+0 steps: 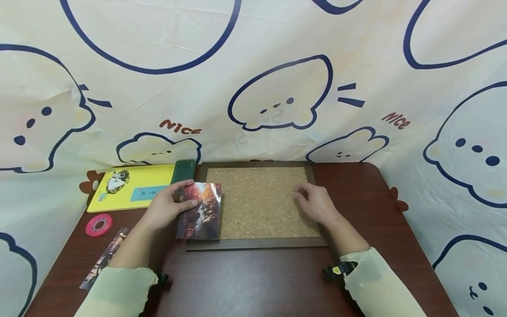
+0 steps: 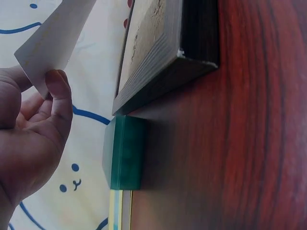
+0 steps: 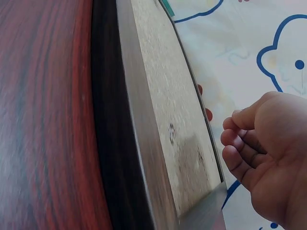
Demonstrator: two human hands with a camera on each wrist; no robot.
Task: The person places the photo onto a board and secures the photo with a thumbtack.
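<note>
My left hand (image 1: pixel 168 207) pinches a glossy photo print (image 1: pixel 203 215) with an orange and dark picture, thumb on its face. The print overlaps the left side of a framed cork board (image 1: pixel 257 202) in the head view. In the left wrist view its pale back (image 2: pixel 55 40) shows, raised above the table between thumb and fingers. Over the right part of the board hovers my right hand (image 1: pixel 315 203), its fingers loosely curled. Nothing shows between those fingers (image 3: pixel 231 138) in the right wrist view.
At the back left lies a yellow book or folder (image 1: pixel 136 180) beside a dark green box (image 1: pixel 184 171). A pink tape roll (image 1: pixel 99 225) and a narrow picture strip (image 1: pixel 104 259) lie along the left side. A patterned cloth (image 1: pixel 277 35) hangs behind the dark wooden table (image 1: pixel 245 281).
</note>
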